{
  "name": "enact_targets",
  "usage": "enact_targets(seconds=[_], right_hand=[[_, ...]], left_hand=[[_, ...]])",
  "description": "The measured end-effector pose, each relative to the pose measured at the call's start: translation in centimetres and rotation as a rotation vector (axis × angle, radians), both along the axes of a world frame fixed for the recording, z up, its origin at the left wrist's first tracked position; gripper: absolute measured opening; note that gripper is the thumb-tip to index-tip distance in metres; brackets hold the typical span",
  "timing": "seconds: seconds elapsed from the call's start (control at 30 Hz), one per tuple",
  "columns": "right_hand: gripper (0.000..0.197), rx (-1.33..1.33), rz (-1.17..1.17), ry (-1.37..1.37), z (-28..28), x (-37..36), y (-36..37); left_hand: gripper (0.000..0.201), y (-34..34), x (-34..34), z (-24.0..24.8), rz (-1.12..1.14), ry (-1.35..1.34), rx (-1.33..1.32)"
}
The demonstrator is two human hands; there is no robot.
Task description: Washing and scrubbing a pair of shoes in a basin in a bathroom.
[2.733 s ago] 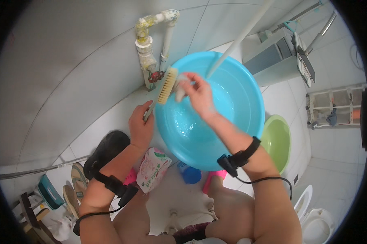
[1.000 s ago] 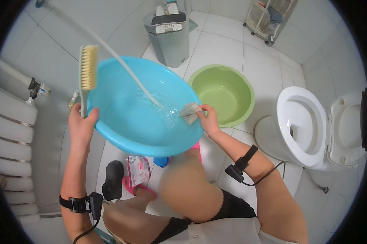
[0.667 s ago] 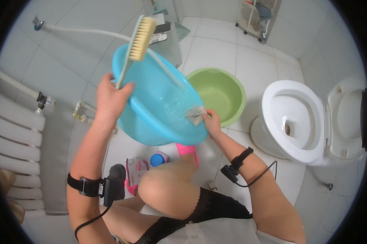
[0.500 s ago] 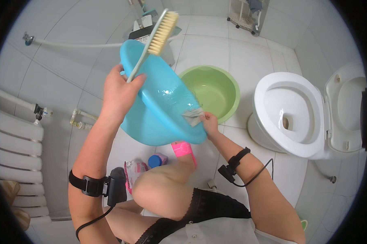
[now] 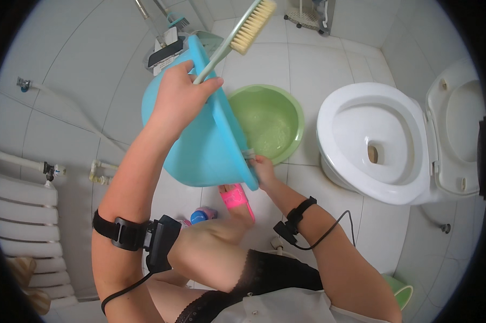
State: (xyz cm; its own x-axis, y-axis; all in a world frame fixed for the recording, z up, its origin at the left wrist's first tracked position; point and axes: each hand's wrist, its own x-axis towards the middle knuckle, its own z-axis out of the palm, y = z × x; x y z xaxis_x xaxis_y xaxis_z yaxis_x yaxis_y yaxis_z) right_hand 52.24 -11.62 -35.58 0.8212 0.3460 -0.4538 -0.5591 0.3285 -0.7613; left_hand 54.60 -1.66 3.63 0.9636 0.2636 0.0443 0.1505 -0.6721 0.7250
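Observation:
A light blue basin (image 5: 197, 153) is tipped steeply on its side, its opening turned right toward the green basin (image 5: 297, 110) on the floor. My left hand (image 5: 178, 102) is closed on its far rim and also grips the handle of a scrubbing brush (image 5: 251, 27) with pale bristles. The brush points up and away. My right hand (image 5: 265, 172) is closed at the near right end of the rim, with a bit of greyish cloth (image 5: 248, 154) by its fingers. Some water shows in the green basin. The blue basin's inside is mostly hidden.
A white toilet (image 5: 329, 116) with its lid up stands to the right. At the far left are a mop and bucket (image 5: 165, 54), and a radiator (image 5: 22, 215) lines the left wall. A blue-capped container (image 5: 202, 216) and my pink slipper (image 5: 236, 198) are below the basin.
The blue basin has tipped further to the right, hiding its inside and most of the cloth. My left hand and the brush have risen and shifted right.

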Motion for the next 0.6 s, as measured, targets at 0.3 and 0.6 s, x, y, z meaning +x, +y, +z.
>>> enact_targets(seconds=[0.3, 0.6], right_hand=[[0.02, -0.029, -0.008, 0.055, 0.9, 0.0, 0.4], [0.018, -0.427, 0.079, -0.299, -0.6, 2.7, 2.4]], left_hand=[[0.042, -1.9, 0.8, 0.3, 0.005, -0.008, 0.054], [0.041, 10.9, -9.1, 0.6, 0.235, 0.009, -0.012]])
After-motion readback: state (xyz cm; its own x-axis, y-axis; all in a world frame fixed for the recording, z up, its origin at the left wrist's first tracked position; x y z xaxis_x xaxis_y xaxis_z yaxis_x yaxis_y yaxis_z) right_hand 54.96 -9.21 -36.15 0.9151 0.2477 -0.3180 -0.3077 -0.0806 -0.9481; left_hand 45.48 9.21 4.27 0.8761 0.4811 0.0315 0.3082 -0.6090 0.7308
